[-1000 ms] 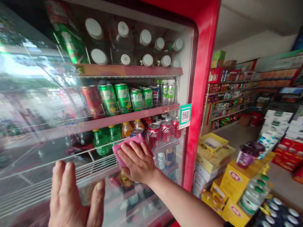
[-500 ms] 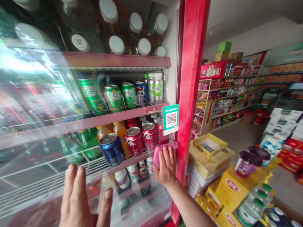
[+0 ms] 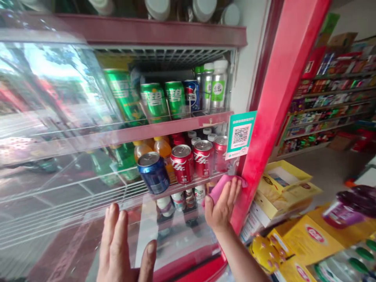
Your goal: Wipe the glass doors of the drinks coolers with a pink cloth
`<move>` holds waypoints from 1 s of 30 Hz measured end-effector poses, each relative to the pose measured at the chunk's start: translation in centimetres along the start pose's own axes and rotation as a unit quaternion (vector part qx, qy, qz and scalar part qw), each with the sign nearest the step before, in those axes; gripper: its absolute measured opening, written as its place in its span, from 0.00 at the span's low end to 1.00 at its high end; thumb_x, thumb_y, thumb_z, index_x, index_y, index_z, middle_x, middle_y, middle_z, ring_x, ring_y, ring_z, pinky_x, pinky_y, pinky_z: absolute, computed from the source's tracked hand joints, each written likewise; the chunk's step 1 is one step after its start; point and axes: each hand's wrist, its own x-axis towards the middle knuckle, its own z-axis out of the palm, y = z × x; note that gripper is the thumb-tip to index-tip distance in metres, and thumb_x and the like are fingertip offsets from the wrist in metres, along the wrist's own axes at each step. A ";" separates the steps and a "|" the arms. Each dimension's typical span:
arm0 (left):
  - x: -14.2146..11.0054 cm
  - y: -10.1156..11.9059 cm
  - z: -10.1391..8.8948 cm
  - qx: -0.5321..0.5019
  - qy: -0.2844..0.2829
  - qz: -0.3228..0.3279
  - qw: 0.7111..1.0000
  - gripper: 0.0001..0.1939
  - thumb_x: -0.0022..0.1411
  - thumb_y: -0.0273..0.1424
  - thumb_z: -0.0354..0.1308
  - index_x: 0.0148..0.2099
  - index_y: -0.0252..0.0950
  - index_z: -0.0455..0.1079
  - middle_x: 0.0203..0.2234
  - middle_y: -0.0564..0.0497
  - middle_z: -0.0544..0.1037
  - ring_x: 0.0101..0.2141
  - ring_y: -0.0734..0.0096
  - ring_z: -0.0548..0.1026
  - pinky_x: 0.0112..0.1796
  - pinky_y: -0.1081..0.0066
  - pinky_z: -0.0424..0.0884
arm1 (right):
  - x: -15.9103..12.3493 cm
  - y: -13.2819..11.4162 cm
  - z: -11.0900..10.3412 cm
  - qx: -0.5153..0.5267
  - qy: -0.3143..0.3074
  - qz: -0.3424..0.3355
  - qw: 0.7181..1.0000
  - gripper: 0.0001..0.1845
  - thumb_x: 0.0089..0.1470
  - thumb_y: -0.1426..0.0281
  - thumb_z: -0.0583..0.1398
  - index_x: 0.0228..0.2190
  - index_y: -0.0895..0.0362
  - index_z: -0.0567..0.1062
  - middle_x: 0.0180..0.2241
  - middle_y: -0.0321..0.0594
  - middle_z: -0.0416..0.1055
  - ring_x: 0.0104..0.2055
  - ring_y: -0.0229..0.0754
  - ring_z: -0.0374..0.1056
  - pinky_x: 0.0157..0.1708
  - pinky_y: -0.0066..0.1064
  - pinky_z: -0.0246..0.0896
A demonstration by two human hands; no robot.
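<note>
My right hand [image 3: 222,203] lies with its fingers over a pink cloth [image 3: 221,188], pressing it to the glass door of a drinks cooler near the red door frame [image 3: 282,102]. Just above the cloth, a green and white QR code sticker [image 3: 241,135] is on the glass. Lower left, my left hand [image 3: 122,246] is raised in front of the glass, open, thumb apart and nothing in it; whether it touches the glass I cannot tell. Behind the glass stand a dark blue can [image 3: 153,174], red cans [image 3: 182,164] and green cans [image 3: 153,102].
Right of the cooler, yellow cartons [image 3: 282,188] and a yellow box [image 3: 315,235] are stacked close to the frame. Purple-lidded tubs [image 3: 340,207] and green-capped bottles [image 3: 346,262] stand there too. Stocked store shelves [image 3: 331,98] line the back. Reflections cover the left glass.
The view has tilted downward and shifted left. My right hand has slid the pink cloth a little lower on the glass, farther below the sticker. My left hand stays raised and open.
</note>
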 end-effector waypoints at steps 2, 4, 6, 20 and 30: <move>0.1 -1.1 -1.2 0.004 0.008 -0.005 1.000 0.48 0.72 0.36 0.62 0.86 0.47 0.42 0.84 0.48 0.47 0.81 0.44 0.51 0.78 0.41 0.56 | 0.5 -2.3 0.5 0.009 0.009 0.039 0.999 0.49 0.74 0.58 0.57 0.81 0.64 0.41 0.82 0.72 0.40 0.84 0.81 0.37 0.69 0.90 0.46; 0.0 -2.5 -2.6 0.010 0.015 -0.013 1.000 0.49 0.72 0.35 0.62 0.86 0.47 0.41 0.84 0.48 0.46 0.81 0.44 0.50 0.78 0.41 0.56 | 0.9 -4.8 1.0 0.014 0.022 0.042 0.999 0.50 0.74 0.57 0.57 0.81 0.64 0.41 0.82 0.71 0.39 0.84 0.82 0.36 0.69 0.91 0.44; -0.2 -4.0 -4.0 0.015 0.025 -0.021 0.999 0.50 0.72 0.33 0.63 0.86 0.46 0.41 0.84 0.46 0.47 0.81 0.45 0.51 0.78 0.43 0.57 | 1.3 -7.2 1.5 0.020 0.029 0.018 0.999 0.50 0.73 0.57 0.58 0.81 0.64 0.43 0.82 0.70 0.41 0.83 0.83 0.38 0.69 0.91 0.44; -4.6 -12.6 -9.3 0.041 0.100 -0.111 0.988 0.48 0.72 0.33 0.64 0.85 0.44 0.44 0.84 0.44 0.48 0.81 0.47 0.53 0.79 0.49 0.55 | -0.9 -25.5 5.0 0.075 -0.021 -0.148 0.986 0.52 0.70 0.54 0.62 0.81 0.62 0.48 0.80 0.65 0.51 0.83 0.83 0.39 0.70 0.90 0.44; -2.5 -13.7 -10.1 0.044 0.134 -0.067 0.988 0.47 0.73 0.34 0.62 0.85 0.45 0.42 0.84 0.45 0.47 0.81 0.47 0.50 0.78 0.46 0.55 | 0.8 -26.7 4.2 0.110 -0.075 -0.298 0.945 0.37 0.73 0.58 0.61 0.77 0.50 0.64 0.74 0.43 0.69 0.86 0.53 0.42 0.83 0.64 0.41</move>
